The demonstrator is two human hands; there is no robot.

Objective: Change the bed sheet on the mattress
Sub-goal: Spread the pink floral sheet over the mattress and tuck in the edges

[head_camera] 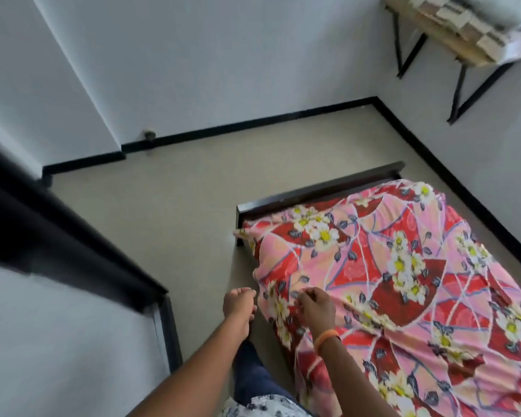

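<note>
sheet (403, 266): red-pink floral | wristband (327, 337): orange | skirting (253, 123): black

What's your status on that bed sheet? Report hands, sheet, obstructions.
Right hand pinching floral sheet at the near edge. Left hand beside it, fingers curled, grip unclear. Sheet covers mattress, corner bunched at bed frame. Nothing in the way.

- Bed sheet (403, 266): red and pink, printed with white-and-yellow flowers and dark leaves; spread over the mattress, rumpled, near edge hanging down the side.
- Mattress: fully hidden under the sheet, lying in a dark frame beside the wall.
</note>
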